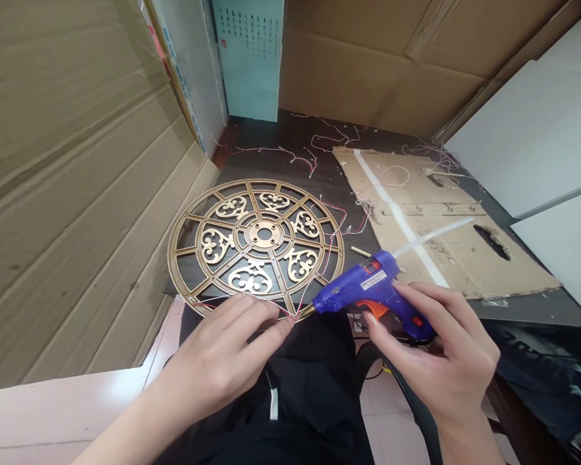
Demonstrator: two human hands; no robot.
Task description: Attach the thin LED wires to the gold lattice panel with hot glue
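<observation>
Right hand (452,352) near camera, grasping glue gun (363,284) by the grip; one fingertip at the orange trigger (375,309), can't tell if squeezed. Palm and back end of the grip partly hidden.

Left hand (223,349) down on near rim of wheel (252,234), tips at the red/white wires (301,300). Undersides hidden, can't tell if it pinches the wire or only presses.

Nozzle (308,310) points at near rim, right beside left fingertips. Contact with rim or wire too fine to call. Clear glue stick (445,230) pokes out the gun's rear.

Wheel lies flat on dark table (271,161), near part over the edge above the lap (295,387). Left hand covers some of the near rim.

Cardboard sheet (397,187) with white strip to the right, thin wooden stick (361,250) behind gun, partly blocked. Loose wires (290,152) beyond wheel, ends hard to trace. Blue paper (252,77) at back, cut off at top, writing unreadable.
</observation>
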